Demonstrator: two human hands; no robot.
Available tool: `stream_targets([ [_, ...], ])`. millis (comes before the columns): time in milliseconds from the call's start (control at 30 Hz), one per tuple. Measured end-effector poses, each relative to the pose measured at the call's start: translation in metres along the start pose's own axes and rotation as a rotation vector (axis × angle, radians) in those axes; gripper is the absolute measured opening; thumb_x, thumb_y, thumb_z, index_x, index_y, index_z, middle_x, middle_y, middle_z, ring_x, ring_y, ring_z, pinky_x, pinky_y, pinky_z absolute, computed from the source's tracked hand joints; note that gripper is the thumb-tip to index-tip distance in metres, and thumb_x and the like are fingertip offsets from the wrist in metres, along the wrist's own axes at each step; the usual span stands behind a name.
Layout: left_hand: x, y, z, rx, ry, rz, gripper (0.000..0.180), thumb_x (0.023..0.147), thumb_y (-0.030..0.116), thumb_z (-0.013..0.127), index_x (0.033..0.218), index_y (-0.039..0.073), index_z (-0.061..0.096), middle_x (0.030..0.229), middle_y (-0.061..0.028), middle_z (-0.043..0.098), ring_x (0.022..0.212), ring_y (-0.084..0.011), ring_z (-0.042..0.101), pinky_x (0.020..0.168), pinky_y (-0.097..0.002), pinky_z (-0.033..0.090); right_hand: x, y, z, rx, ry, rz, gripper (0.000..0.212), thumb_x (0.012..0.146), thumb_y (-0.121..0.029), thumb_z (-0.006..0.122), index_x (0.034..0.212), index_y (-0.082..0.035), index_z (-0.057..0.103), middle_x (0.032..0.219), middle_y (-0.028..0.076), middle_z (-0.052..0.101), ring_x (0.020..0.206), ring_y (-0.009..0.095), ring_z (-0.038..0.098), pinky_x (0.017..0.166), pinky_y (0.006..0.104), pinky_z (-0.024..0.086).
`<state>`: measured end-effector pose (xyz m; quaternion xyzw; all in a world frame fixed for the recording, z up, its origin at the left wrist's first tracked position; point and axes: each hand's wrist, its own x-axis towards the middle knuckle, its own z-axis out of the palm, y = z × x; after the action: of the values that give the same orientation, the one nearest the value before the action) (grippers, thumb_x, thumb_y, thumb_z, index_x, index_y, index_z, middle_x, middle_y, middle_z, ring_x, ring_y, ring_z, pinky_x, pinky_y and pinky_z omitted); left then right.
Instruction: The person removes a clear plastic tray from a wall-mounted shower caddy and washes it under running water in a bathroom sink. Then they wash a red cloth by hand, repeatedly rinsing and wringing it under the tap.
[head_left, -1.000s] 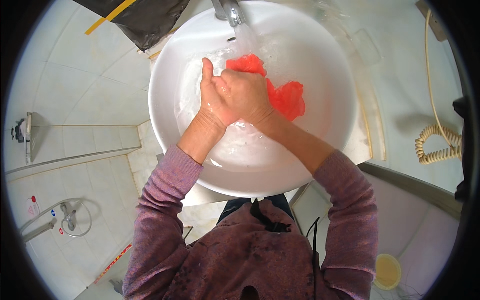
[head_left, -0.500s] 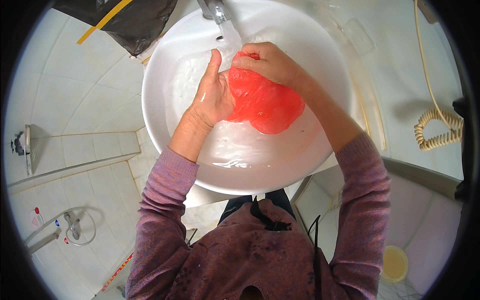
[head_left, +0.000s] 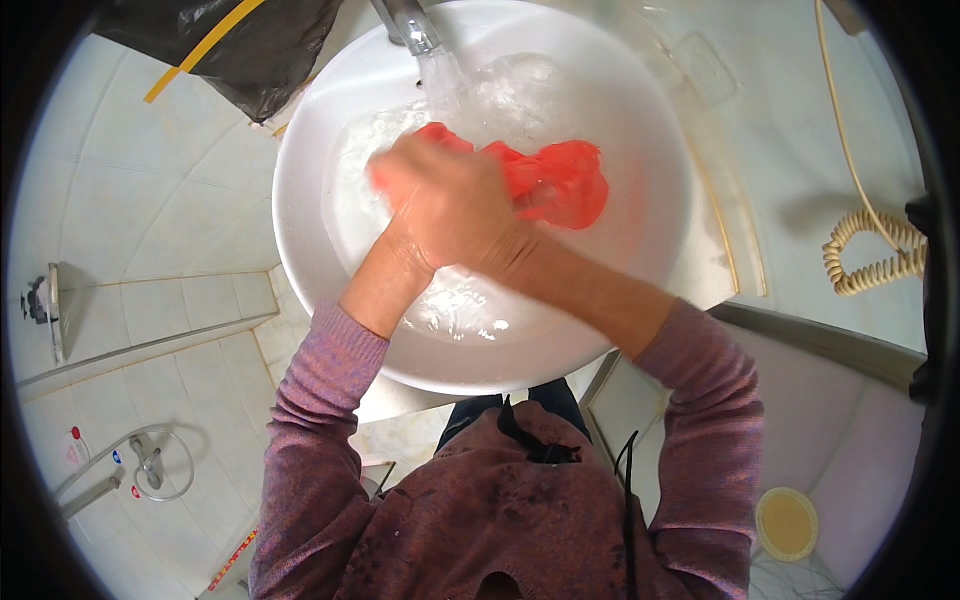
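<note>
Over the white washbasin [head_left: 330, 350], my right hand [head_left: 470, 200] is closed over a thin, wet, crumpled red sheet [head_left: 572, 185], smeared by motion. Whether the sheet is cloth or plastic cannot be told. Red shows past the fingers on the left and above, while a wider part spreads to the right on the water. My left hand [head_left: 412, 245] lies beneath the right one, its fingers mostly hidden. Water runs from the chrome tap [head_left: 415, 35] into the basin, beyond both hands, and splashes around the sheet.
A black plastic sheet [head_left: 270, 60] with a yellow strip hangs at the far left. To the right is a coiled cream cord [head_left: 850, 250]. A shower mixer [head_left: 150, 465] with its hose is on the tiled wall at lower left.
My right hand has swung left and down across my left hand, bringing the red sheet's near end along. The left palm, open before, is now covered. The view has shifted slightly.
</note>
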<state>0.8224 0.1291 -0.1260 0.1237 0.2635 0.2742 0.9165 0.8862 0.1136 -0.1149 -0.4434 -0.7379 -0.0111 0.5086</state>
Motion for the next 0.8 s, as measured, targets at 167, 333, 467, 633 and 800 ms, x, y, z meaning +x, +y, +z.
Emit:
stream_targets([
  [167, -0.006, 0.011, -0.026, -0.093, -0.443, -0.016, 0.034, 0.090, 0.034, 0.049, 0.110, 0.007, 0.051, 0.098, -0.0067, 0.058, 0.080, -0.0163, 0.057, 0.068, -0.0282, 0.047, -0.014, -0.027, 0.007, 0.144, -0.042, -0.010, 0.014, 0.065, -0.018, 0.062, 0.067, -0.009, 0.050, 0.064, 0.004, 0.048, 0.058, 0.021, 0.056, 0.043, 0.0337, 0.044],
  [333, -0.008, 0.007, -0.009, 0.117, 0.374, 0.228, 0.022, 0.087, 0.022, 0.054, 0.104, 0.009, 0.054, 0.092, -0.0029, 0.058, 0.077, -0.0139, 0.057, 0.060, -0.0235, 0.046, 0.014, 0.029, -0.006, -0.213, -0.339, 0.158, 0.007, 0.064, -0.013, 0.062, 0.071, -0.012, 0.063, 0.069, 0.004, 0.059, 0.062, 0.021, 0.059, 0.051, 0.0358, 0.046],
  [467, -0.013, 0.009, 0.006, 0.235, 0.443, 0.285, 0.019, 0.091, 0.018, 0.046, 0.106, 0.008, 0.053, 0.098, -0.0034, 0.058, 0.084, -0.0146, 0.058, 0.064, -0.0268, 0.049, 0.009, 0.002, -0.001, 0.038, -0.111, 0.083, 0.007, 0.064, -0.018, 0.065, 0.066, -0.013, 0.060, 0.066, 0.003, 0.057, 0.059, 0.021, 0.058, 0.047, 0.0348, 0.044],
  [633, -0.013, 0.013, 0.013, 0.099, 0.428, 0.318, 0.021, 0.093, 0.018, 0.043, 0.109, 0.008, 0.052, 0.103, -0.0036, 0.057, 0.091, -0.0152, 0.057, 0.070, -0.0286, 0.050, 0.021, 0.022, -0.013, 0.041, -0.200, 0.205, 0.015, 0.066, -0.018, 0.064, 0.060, -0.011, 0.053, 0.055, 0.003, 0.053, 0.049, 0.022, 0.054, 0.042, 0.0327, 0.041],
  [800, -0.008, 0.014, 0.007, 0.087, 0.476, 0.337, 0.020, 0.091, 0.016, 0.047, 0.109, 0.006, 0.047, 0.106, -0.0061, 0.054, 0.092, -0.0175, 0.055, 0.077, -0.0323, 0.049, 0.015, 0.019, -0.004, -0.051, -0.077, 0.120, 0.017, 0.072, -0.016, 0.063, 0.060, -0.008, 0.053, 0.051, 0.003, 0.051, 0.045, 0.022, 0.052, 0.039, 0.0335, 0.039],
])
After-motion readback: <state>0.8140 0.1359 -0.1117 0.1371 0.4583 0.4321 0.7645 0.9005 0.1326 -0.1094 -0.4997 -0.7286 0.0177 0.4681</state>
